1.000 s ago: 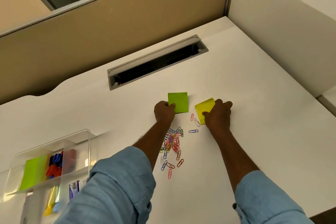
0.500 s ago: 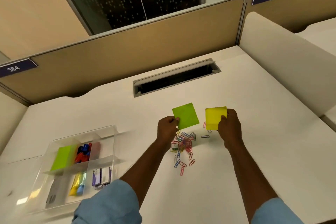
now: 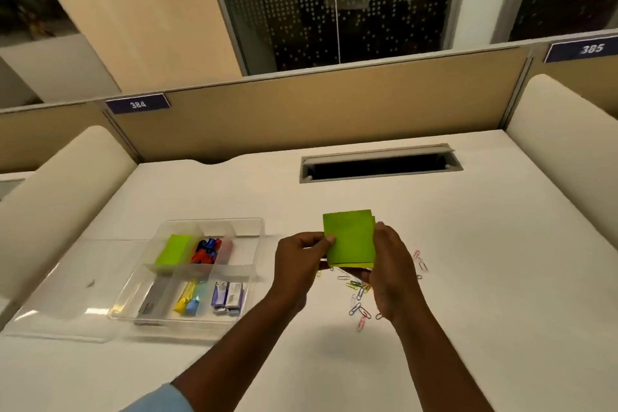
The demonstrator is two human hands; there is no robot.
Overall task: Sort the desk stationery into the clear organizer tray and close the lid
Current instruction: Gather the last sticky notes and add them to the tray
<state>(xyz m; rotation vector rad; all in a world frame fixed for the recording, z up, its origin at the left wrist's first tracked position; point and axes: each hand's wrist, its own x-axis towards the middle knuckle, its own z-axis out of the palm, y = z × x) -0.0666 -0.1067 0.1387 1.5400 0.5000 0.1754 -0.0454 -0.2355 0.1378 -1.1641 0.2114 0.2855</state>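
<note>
Both hands hold a green sticky-note pad [image 3: 349,237] upright above the desk, with a yellow pad stacked behind it and showing only as a thin edge at the bottom. My left hand [image 3: 297,261] pinches the stack's left edge. My right hand [image 3: 389,264] grips its right side and underside. Several coloured paper clips [image 3: 359,301] lie scattered on the desk below my hands. The clear organizer tray [image 3: 257,227] sits to the left, holding a green pad, red and blue clips, a ruler, highlighters and erasers. Its clear lid [image 3: 67,304] lies flat to the tray's left.
A cable slot [image 3: 381,164] is cut into the white desk behind my hands. Padded dividers stand at the left [image 3: 57,194] and right [image 3: 568,150] sides, and a tan partition [image 3: 301,110] closes off the back.
Both pads were lifted off the desk and brought together into one stack, green in front. My hands moved toward each other, and the view tilted up and shifted left.
</note>
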